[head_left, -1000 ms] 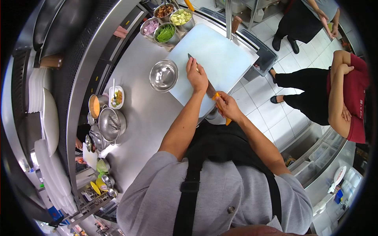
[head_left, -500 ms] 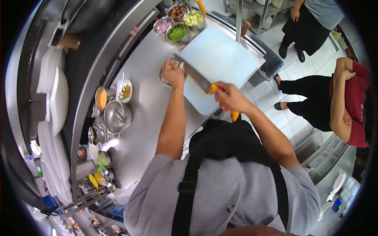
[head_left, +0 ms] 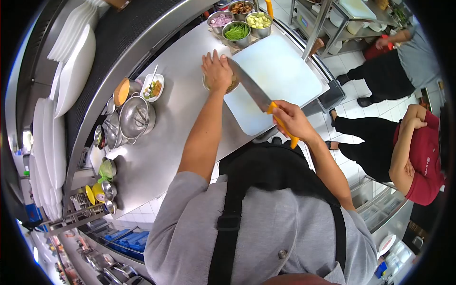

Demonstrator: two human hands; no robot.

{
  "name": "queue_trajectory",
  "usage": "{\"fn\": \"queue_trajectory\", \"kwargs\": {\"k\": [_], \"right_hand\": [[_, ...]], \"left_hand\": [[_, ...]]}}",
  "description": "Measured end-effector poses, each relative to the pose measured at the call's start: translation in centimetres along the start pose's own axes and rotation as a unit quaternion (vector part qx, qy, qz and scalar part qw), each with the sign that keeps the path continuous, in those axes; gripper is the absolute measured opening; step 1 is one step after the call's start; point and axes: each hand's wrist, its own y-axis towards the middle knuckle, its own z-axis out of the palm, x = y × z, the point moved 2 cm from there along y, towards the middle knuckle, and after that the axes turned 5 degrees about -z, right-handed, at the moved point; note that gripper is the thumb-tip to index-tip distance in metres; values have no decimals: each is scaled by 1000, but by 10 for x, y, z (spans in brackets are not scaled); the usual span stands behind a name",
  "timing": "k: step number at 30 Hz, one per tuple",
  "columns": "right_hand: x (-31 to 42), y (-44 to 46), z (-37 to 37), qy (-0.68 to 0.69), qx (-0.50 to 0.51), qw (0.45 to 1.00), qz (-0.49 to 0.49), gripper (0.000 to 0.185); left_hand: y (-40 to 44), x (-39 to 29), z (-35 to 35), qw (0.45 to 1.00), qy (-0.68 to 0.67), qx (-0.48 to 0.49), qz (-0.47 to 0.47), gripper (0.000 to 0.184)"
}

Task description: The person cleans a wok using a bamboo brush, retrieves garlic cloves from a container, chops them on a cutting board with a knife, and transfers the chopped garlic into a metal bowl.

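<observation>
My right hand (head_left: 290, 118) is closed around the yellow handle of a large kitchen knife (head_left: 251, 88). Its broad blade slants up and left across the edge of a white cutting board (head_left: 280, 71). My left hand (head_left: 217, 71) is open, fingers apart, over a round metal bowl (head_left: 234, 86) beside the board. That hand is close to the blade's tip; whether they touch I cannot tell. Most of the bowl and its contents are hidden under the hand.
Beyond the board stand metal bowls of chopped green vegetable (head_left: 236, 32), pale cubes (head_left: 259, 20), purple-pink pieces (head_left: 220, 19) and brown pieces (head_left: 241, 8). A colander (head_left: 135, 118) and white dish (head_left: 153, 88) sit left. Two people stand at right.
My left hand's fingers, curled at the bowl before, are now spread over it. My right hand keeps hold of the knife. The view has shifted, and the grey-shirted person's arm has moved.
</observation>
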Motion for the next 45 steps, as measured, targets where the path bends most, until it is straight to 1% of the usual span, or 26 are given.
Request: {"fn": "queue_trajectory", "kwargs": {"k": [3, 4, 5, 6, 7, 8, 9, 10, 12, 13, 15, 16, 19, 22, 25, 27, 28, 29, 31, 32, 33, 34, 36, 40, 42, 45], "right_hand": [[-3, -10, -23, -70, -72, 995, -12, 34], [-9, -12, -29, -97, -101, 990, -17, 37], [-15, -6, -36, -166, -119, 979, -6, 40], [-22, 4, -39, -250, -127, 958, -64, 41], [-32, 15, -40, -334, -134, 925, -122, 42], [-39, 24, -40, -414, -139, 881, -179, 43], [-41, 34, -33, -415, -137, 893, -108, 50], [-53, 46, -28, -430, -143, 884, -117, 51], [-90, 74, -19, -460, -154, 863, -140, 53], [-92, 78, -13, -467, -120, 864, -146, 55], [-87, 79, -4, -499, -112, 845, -157, 55], [-78, 76, 0, -517, -110, 834, -162, 55], [-65, 71, 1, -489, -131, 849, -151, 52], [-64, 68, -6, -465, -147, 855, -174, 46], [-71, 66, -16, -458, -157, 853, -192, 39], [-85, 62, -26, -459, -156, 854, -187, 38], [-91, 58, -30, -458, -157, 856, -181, 38], [-97, 55, -31, -464, -143, 865, -126, 42], [-103, 56, -22, -418, -126, 887, -150, 47], [-106, 54, -15, -392, -123, 897, -160, 49], [-91, 55, -7, -395, -87, 905, -132, 54], [-93, 60, -2, -416, -95, 889, -167, 53], [-93, 71, 8, -432, -84, 879, -184, 52], [-97, 85, 12, -451, -70, 872, -177, 52], [-98, 86, 7, -452, -61, 872, -175, 51], [-102, 79, -5, -470, -102, 854, -197, 49]], "left_hand": [[20, 53, -14, 999, 47, -4, -20, 50], [18, 55, -28, 994, 49, -2, -97, 48], [15, 57, -46, 984, 52, -3, -172, 47], [15, 58, -61, 968, 51, -9, -246, 46], [16, 68, -64, 954, 41, 131, -267, 42], [13, 77, -67, 920, 30, 267, -284, 38], [-1, 98, -52, 938, 10, 226, -265, 32], [-15, 113, -37, 952, -10, 182, -246, 29], [-30, 99, -53, 941, -74, 130, -304, 22], [-33, 98, -60, 931, -105, 107, -332, 20], [-29, 105, -74, 877, -232, 51, -418, 16], [-28, 110, -77, 839, -296, 22, -456, 15], [-7, 129, -82, 813, -340, -34, -472, 12], [6, 150, -68, 789, -402, -54, -461, 15], [-8, 153, -65, 683, -487, 69, -540, 20], [-36, 157, -59, 688, -498, 71, -523, 25], [-58, 164, -52, 705, -486, 76, -511, 23], [-79, 168, -49, 722, -473, 84, -498, 22], [-126, 160, -60, 791, -476, 49, -382, 22], [-140, 155, -67, 790, -467, 43, -395, 21], [-150, 148, -77, 788, -459, 39, -409, 20], [-161, 145, -84, 787, -450, 35, -422, 19], [-175, 138, -98, 785, -458, 29, -416, 19], [-203, 141, -112, 800, -434, 29, -412, 19], [-213, 129, -125, 802, -407, 40, -437, 19], [-239, 113, -147, 796, -384, 48, -465, 20]]}}
